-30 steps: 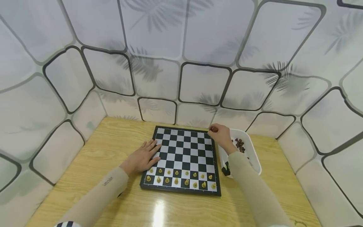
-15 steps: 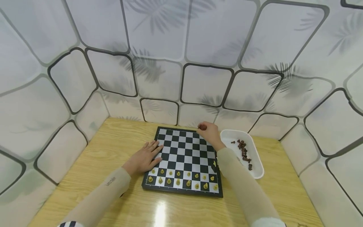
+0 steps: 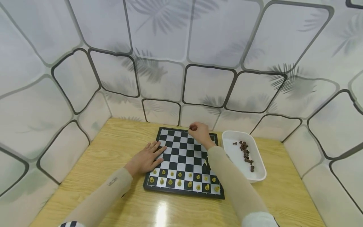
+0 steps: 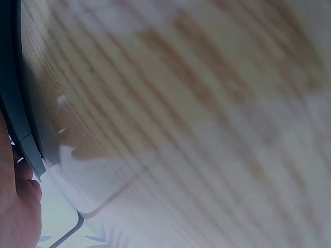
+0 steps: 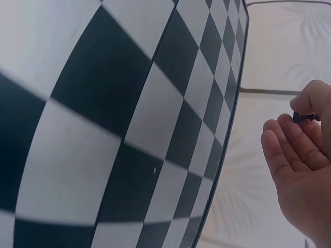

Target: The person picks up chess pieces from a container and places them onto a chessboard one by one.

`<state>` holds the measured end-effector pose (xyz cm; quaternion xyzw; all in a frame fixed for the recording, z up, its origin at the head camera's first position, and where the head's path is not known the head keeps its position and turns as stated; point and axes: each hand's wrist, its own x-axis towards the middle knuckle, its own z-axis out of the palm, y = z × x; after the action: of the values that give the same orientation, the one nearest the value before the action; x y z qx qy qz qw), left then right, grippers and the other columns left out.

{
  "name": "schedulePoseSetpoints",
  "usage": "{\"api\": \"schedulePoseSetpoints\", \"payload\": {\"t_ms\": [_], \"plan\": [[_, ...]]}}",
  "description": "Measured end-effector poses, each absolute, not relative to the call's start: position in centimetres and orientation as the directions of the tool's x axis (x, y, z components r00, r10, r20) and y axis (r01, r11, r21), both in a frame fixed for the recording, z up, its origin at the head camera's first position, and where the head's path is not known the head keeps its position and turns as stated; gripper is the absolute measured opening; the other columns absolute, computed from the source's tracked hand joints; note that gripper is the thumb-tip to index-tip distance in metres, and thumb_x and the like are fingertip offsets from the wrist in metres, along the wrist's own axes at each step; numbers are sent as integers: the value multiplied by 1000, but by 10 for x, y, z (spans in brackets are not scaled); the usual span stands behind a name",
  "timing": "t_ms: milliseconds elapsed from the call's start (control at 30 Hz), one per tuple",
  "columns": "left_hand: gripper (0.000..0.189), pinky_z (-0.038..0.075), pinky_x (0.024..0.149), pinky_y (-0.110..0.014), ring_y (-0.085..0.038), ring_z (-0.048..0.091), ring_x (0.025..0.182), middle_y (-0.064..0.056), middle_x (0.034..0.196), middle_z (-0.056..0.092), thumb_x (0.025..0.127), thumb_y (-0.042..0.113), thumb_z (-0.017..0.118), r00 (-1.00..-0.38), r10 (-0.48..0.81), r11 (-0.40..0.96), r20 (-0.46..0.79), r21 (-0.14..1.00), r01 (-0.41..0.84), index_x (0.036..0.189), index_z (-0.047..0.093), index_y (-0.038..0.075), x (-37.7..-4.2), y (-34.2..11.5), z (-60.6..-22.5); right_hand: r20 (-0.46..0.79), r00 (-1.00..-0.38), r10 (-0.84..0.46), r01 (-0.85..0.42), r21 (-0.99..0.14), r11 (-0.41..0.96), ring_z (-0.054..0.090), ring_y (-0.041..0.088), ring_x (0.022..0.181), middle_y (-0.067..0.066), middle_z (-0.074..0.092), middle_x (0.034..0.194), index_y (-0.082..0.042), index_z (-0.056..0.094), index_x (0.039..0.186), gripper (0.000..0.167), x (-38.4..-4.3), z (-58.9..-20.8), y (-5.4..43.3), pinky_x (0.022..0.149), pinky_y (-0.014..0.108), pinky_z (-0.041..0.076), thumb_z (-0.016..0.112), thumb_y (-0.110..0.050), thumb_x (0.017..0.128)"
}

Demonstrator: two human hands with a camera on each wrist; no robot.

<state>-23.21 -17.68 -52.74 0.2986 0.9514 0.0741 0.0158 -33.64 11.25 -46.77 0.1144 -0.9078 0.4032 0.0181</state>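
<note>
A black-and-white chessboard (image 3: 176, 152) lies on the wooden table. My left hand (image 3: 144, 160) rests flat with spread fingers on its left edge; part of that hand (image 4: 23, 214) shows beside the dark board edge (image 4: 14, 98) in the left wrist view. Over the far edge of the board, my right hand (image 3: 200, 133) pinches a small dark brown chess piece (image 3: 194, 127). In the right wrist view, thumb and index finger hold the dark chess piece (image 5: 297, 117), mostly covered by the fingers. Two rows of yellow chess pieces (image 3: 179, 182) stand along the near side.
To the right of the board stands a white plastic tray (image 3: 235, 154) with several brown chess pieces (image 3: 246, 154) lying in it. The right forearm (image 3: 235, 183) crosses the board's right side. A patterned curtain-like wall (image 3: 208, 85) rises behind the table (image 3: 127, 129).
My right hand has moved left along the far edge of the board with the brown chess piece, away from the tray. The left hand stays on the board's left edge.
</note>
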Motion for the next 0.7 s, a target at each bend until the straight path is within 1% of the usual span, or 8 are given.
{"api": "schedulePoseSetpoints", "payload": {"t_ms": [167, 267, 400, 567, 700], "plan": [[63, 23, 130, -59, -45, 26, 160, -26, 171, 27, 113, 47, 39, -823, 568, 813, 20, 144, 565, 166, 35, 13, -232, -176, -527, 118, -969, -215, -231, -735, 638, 72, 32, 103, 17, 76, 110, 2, 73, 121, 30, -337, -470, 100, 89, 45, 60, 69, -12, 95], [63, 22, 131, -58, -44, 25, 160, -24, 172, 25, 113, 48, 38, -828, 561, 819, 7, 137, 557, 167, 33, 15, -232, -176, -528, 129, -964, -232, -251, -728, 638, 72, 32, 103, 17, 76, 110, 2, 73, 121, 30, -337, -471, 93, 89, 44, 61, 68, -12, 95], [64, 19, 132, -56, -42, 22, 162, -22, 173, 23, 113, 50, 35, -828, 560, 820, -7, 148, 553, 168, 30, 17, -232, -174, -529, 113, -964, -242, -244, -736, 631, 72, 33, 104, 18, 76, 111, 3, 72, 123, 30, -337, -472, 86, 89, 46, 61, 68, -11, 96], [64, 20, 132, -58, -43, 23, 161, -24, 173, 24, 113, 49, 36, -825, 565, 814, 3, 162, 558, 167, 32, 16, -232, -173, -530, 99, -964, -245, -235, -746, 624, 73, 34, 104, 20, 77, 113, 5, 73, 123, 30, -339, -477, 81, 89, 46, 61, 68, -7, 96], [64, 21, 132, -58, -43, 23, 161, -23, 173, 25, 113, 49, 37, -828, 561, 817, 7, 155, 555, 167, 33, 16, -234, -175, -529, 94, -962, -257, -239, -746, 621, 72, 35, 107, 20, 76, 116, 5, 73, 125, 30, -343, -482, 76, 91, 47, 61, 68, -8, 98]]}}
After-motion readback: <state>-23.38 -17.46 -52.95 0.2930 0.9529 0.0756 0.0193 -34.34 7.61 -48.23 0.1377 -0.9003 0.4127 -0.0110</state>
